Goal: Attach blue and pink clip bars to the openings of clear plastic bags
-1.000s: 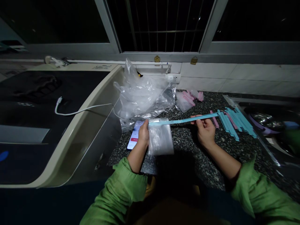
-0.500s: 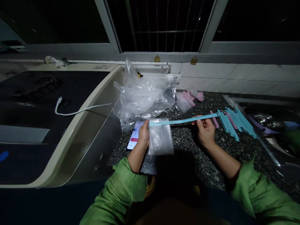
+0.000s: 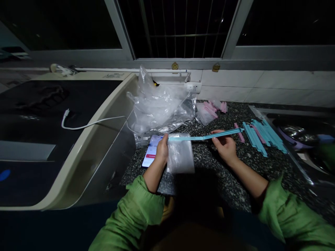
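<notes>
A long light-blue hinged bag clip (image 3: pixel 183 138) stretches between my hands, opened out with a slight bend near its middle. My left hand (image 3: pixel 162 148) pinches its left end, close beside a stack of clear plastic bags (image 3: pixel 180 157). The clip crosses over the top edge of the bags; whether my left hand also grips them I cannot tell. My right hand (image 3: pixel 225 146) closes thumb and fingers on the clip's right arm, which tilts up to the right. More blue clips (image 3: pixel 255 141) and a few pink clips (image 3: pixel 239 133) lie to the right of my right hand.
A lit phone (image 3: pixel 150 155) lies left of the bags. Crumpled clear plastic (image 3: pixel 159 108) and bagged pink clips (image 3: pixel 209 109) rest toward the wall. A washing machine (image 3: pixel 104 115) with a white cable (image 3: pixel 96 122) borders the left; a sink (image 3: pixel 293 164) holding a pan is at right.
My right hand has slid left along the clip, toward its middle. The clip now bends more at the hinge. My left hand has barely shifted.
</notes>
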A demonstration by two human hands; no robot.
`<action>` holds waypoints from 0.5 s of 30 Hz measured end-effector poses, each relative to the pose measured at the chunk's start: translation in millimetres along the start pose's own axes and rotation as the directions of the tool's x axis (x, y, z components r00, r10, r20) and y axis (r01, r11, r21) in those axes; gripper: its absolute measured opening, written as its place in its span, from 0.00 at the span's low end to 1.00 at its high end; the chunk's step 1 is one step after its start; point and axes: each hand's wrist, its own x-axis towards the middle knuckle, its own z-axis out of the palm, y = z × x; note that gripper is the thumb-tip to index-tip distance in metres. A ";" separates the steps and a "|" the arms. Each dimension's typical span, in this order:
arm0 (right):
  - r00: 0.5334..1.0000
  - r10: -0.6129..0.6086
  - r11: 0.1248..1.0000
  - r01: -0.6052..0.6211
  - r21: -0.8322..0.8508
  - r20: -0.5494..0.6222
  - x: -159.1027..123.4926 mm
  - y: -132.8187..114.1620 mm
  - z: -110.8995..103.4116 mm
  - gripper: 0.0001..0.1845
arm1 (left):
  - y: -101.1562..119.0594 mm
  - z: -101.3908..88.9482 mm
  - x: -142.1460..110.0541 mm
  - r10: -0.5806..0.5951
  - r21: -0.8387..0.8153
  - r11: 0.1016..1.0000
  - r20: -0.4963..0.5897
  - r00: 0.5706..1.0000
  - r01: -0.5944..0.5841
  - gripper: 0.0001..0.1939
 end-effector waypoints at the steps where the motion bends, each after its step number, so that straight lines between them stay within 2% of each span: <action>1: 1.000 -0.017 1.000 0.018 -0.019 0.022 -0.3 0.4 0.6 0.12 | -0.1 0.7 -0.6 -0.014 -0.016 1.000 0.006 1.000 0.014 0.20; 8: 0.973 -0.157 0.970 0.185 -0.161 0.172 1.3 6.3 3.7 0.13 | 2.4 4.1 -3.7 -0.067 -0.057 0.996 -0.052 0.996 0.064 0.16; 15: 0.950 -0.191 0.957 0.236 -0.168 0.248 0.5 10.9 5.8 0.10 | 4.7 6.1 -5.0 -0.109 -0.074 0.992 -0.053 0.993 0.105 0.14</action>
